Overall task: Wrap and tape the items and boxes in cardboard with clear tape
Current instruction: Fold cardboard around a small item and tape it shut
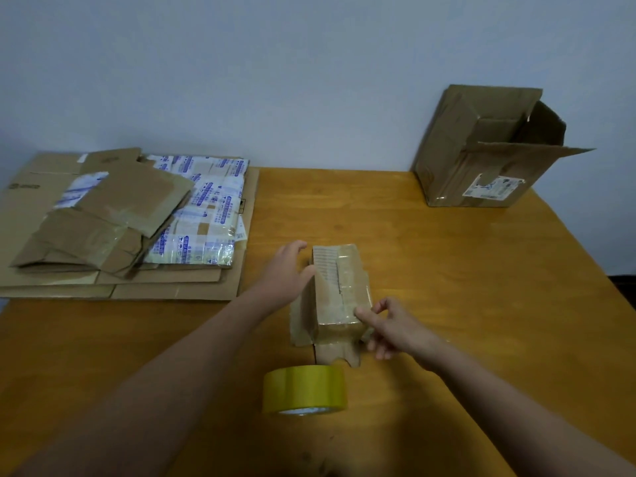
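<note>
A small cardboard-wrapped parcel [339,287] with glossy tape across its top stands in the middle of the wooden table [481,287]. My left hand [287,270] rests flat against its left side, fingers straight and thumb touching the upper edge. My right hand [392,327] is at the parcel's near right corner, with thumb and forefinger pressing on the taped edge and the other fingers loosely curled. A roll of yellowish clear tape [304,390] stands on its edge just in front of the parcel, held by neither hand.
A pile of flattened cardboard sheets and printed packaging [130,222] covers the table's far left. An open brown carton [481,149] with raised flaps stands at the far right corner against the pale wall.
</note>
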